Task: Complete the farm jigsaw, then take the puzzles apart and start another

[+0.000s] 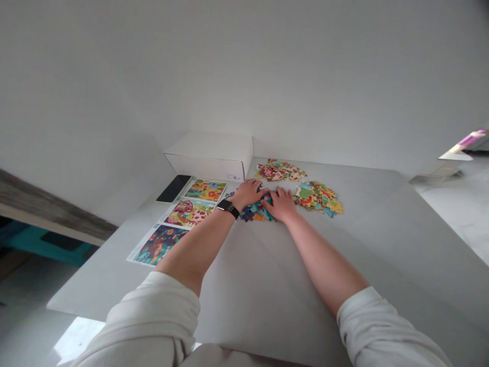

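Left hand [247, 193] and right hand [278, 204] flat on jigsaw pieces [255, 211]

Both open, palms down, fingers spread over a low heap of mostly blue, teal and orange pieces. Neither looks closed on anything, though a piece pinched under the fingers cannot be ruled out from this angle. Hands lie just beside each other, with the heap under and just in front of them, near the far edge of the table [367, 214]. Red-and-cream heap [279, 171] sits beyond the hands; yellow-green heap [319, 199] lies just past the right hand.

Pieces look like thin card: probably light and fairly stiff, with little weight to hold them in place, so they should slide easily under a palm. Lying flat, they may be awkward to lift from above. Best hold is likely a pinch on an edge or knob, one piece at a time. Knobs may bend if forced.

Black watch [228, 208] on left wrist. To the left, three picture cards [188, 212] lie in a row, with a phone [173, 188] beside them. White box [209, 156] stands at the far edge.
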Tool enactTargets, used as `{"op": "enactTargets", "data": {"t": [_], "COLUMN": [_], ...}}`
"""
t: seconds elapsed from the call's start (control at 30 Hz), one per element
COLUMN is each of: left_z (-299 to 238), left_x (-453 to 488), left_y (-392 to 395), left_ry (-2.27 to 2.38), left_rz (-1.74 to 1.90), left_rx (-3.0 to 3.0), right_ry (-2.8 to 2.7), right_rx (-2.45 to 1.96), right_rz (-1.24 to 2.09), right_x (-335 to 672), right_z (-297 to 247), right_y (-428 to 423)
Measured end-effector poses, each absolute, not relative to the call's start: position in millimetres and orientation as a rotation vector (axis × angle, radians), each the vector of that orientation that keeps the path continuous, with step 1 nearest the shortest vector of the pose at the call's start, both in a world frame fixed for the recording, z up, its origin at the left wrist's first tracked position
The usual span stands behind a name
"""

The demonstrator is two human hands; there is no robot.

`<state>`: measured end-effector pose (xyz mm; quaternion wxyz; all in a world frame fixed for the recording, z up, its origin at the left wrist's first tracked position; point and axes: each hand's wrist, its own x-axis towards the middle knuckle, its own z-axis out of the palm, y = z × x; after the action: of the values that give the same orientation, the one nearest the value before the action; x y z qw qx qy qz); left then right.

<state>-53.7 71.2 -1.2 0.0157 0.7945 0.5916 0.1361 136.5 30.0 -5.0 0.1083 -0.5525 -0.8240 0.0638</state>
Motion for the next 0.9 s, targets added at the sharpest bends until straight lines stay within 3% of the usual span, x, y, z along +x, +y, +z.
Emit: {"op": "enactTargets", "data": {"t": [0.2, 0.47, 0.9], "left_z": [7, -7, 6], "left_x": [-66, -79, -68], "left_y": [46, -3, -4], "left_ry": [1.729, 2.168, 2.055], "left_rz": [0.538, 0.530, 0.823], "left_rx": [2.428, 2.216, 2.297], "right_ry": [-2.412, -2.380, -2.160], "right_rx": [-1.601, -1.650, -1.488], "right_rz": [0.154, 0.155, 0.054], "right_x": [141, 138, 147], "right_z": [-10, -16, -5], "right_y": [17, 8, 16]}}
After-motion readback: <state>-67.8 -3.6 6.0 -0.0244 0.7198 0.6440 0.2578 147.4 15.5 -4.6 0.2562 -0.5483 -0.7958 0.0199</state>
